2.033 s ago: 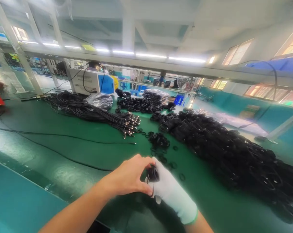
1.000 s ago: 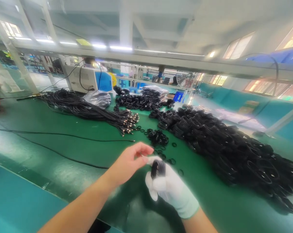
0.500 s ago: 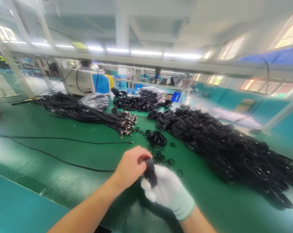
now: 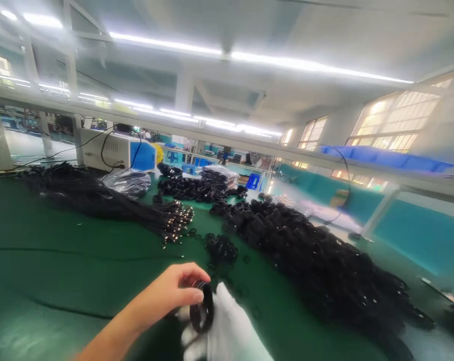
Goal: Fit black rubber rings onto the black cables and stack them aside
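Low in the head view, a small coil of black cable (image 4: 202, 313) is held between my two hands. My bare left hand (image 4: 176, 288) pinches the coil's upper edge with thumb and fingers. My right hand (image 4: 227, 326), in a white glove, wraps round the coil from the right and below, slightly blurred. Just beyond lies a small heap of black rings (image 4: 221, 249). A loose black cable (image 4: 72, 312) runs along the table to the left of my hands; its link to the coil is hidden.
A bundle of straight black cables (image 4: 99, 200) with shiny tips lies at left. A large pile of coiled cables (image 4: 305, 250) fills the right side. Behind are a plastic bag (image 4: 128, 183), a white and blue machine (image 4: 117, 149) and a shelf beam (image 4: 196, 134). The tabletop (image 4: 110, 271) is green.
The view has tilted up, so the table sits lower in the picture. The coil has turned, now showing its open ring, and my hands appear lower and further left, still holding it.
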The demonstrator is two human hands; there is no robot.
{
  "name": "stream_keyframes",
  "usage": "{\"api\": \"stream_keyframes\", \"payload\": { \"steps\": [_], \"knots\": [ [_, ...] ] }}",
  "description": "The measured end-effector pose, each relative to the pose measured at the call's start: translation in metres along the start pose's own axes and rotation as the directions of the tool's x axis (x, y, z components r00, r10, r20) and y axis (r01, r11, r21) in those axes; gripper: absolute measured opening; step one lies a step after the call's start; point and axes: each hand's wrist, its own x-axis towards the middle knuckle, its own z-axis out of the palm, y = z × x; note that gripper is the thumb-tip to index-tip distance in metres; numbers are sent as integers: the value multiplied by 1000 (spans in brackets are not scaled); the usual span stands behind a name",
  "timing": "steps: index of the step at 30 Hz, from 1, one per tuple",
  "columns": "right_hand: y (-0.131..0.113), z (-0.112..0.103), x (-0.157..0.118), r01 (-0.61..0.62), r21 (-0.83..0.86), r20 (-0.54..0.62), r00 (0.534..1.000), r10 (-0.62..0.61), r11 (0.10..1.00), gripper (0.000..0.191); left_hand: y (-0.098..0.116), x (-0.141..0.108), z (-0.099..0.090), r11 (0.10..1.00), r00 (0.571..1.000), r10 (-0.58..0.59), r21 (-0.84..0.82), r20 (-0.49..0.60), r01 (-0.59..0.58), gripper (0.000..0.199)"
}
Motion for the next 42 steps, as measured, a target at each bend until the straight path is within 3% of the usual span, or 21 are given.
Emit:
{"api": "stream_keyframes", "payload": {
  "steps": [3, 5, 7, 12, 16, 20, 23, 25, 27, 30, 33, 39, 42],
  "knots": [
    [-6, 3, -4, 207, -301, -130, 958, -255, 931, 68, 4, 4, 7, 975, 986, 4, 219, -169, 34, 28],
    [-8, 2, -8, 185, -354, -143, 958, -249, 917, 67, 6, 3, 10, 965, 971, 35, 259, -238, 29, 29],
    [-11, 1, -12, 146, -291, -120, 975, -187, 946, 55, 6, -1, 10, 982, 962, 26, 186, -272, 26, 28],
    [-13, 3, -17, 117, -275, -40, 990, -134, 954, 45, 3, -18, 19, 987, 983, -141, -90, -119, 130, 15],
    [-11, 4, -17, 100, -338, -45, 992, -122, 936, 47, -4, -22, 30, 964, 992, -109, -251, -68, 89, 8],
    [-6, -3, -16, 73, -267, -27, 996, -83, 961, 41, -12, -20, 33, 945, 996, -84, -319, -29, 70, 10],
    [-4, -6, -16, 49, -243, -38, 997, -60, 969, 42, -13, -20, 29, 980, 992, -119, -166, -43, 111, 11],
    [-4, -4, -16, 36, -236, -69, 996, -54, 971, 41, -11, -21, 27, 995, 980, -85, 43, -180, 94, 10],
    [-6, 2, -17, 17, -258, -101, 994, -45, 966, 39, -10, -22, 26, 962, 951, 65, 274, -302, 21, 23],
    [-9, 11, -18, -18, -316, -125, 992, -23, 949, 37, -12, -23, 29, 859, 929, 253, 504, -271, -87, 35],
    [-11, 16, -20, -19, -318, -112, 994, -18, 948, 40, -20, -21, 34, 818, 913, 307, 565, -270, -108, 32],
    [-4, 12, -19, 34, -268, -76, 996, -56, 963, 46, -28, -15, 41, 871, 848, 357, 467, -391, -152, 31],
    [-2, 7, -17, 25, -157, -59, 998, -34, 987, 39, -19, -15, 30, 891, 892, 283, 440, -352, -109, 27]
  ]
}}
